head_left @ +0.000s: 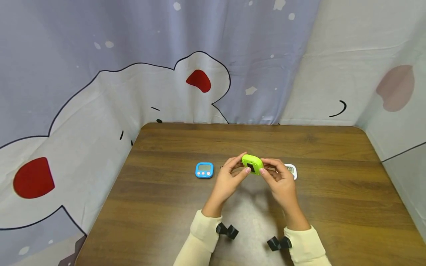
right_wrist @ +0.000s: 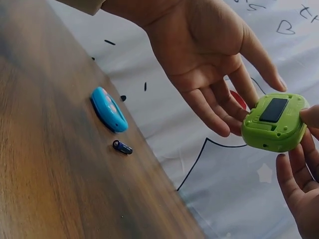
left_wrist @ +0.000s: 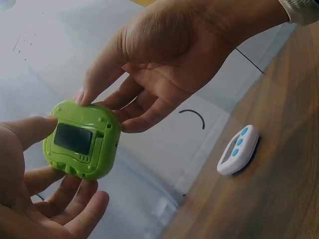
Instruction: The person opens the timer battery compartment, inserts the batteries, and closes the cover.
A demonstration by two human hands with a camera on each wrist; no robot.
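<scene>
Both hands hold a lime green digital timer [head_left: 253, 162] up above the table, its back turned toward the person. A black rectangular patch [left_wrist: 73, 138] sits on that back, among moulded ridges and slots. My left hand [head_left: 227, 180] pinches one side of it, thumb on the back edge and fingers behind. On the other side, my right hand [head_left: 283, 181] grips it the same way between thumb and fingers. The timer's front is hidden. A small dark battery [right_wrist: 122, 147] lies on the table, mostly behind the left hand in the head view.
A blue timer [head_left: 204, 170] lies left of the hands on the wooden table [head_left: 159, 207]. To the right, a white timer [head_left: 291, 171] with blue buttons is partly covered by the right hand. A patterned curtain [head_left: 143, 88] hangs behind the table.
</scene>
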